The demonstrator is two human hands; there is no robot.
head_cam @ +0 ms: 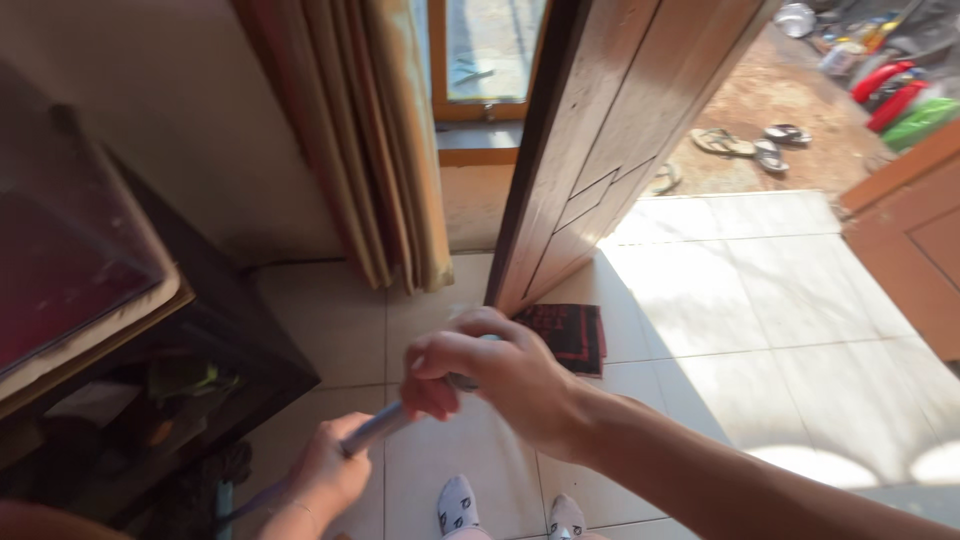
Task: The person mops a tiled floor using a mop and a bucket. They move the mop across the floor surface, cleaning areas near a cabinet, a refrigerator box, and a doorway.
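Observation:
A thin grey pole slants across the lower middle of the view, like the handle of a broom or mop. My right hand is closed around its upper end. My left hand grips the same pole lower down, near the bottom edge. The pole's lower end is hidden below the frame. My two feet in white patterned socks stand on the pale floor tiles beneath my hands.
An open wooden door stands ahead, with a small dark mat at its foot. Beige curtains hang left of it. A dark cabinet fills the left. Sandals lie outside on reddish ground.

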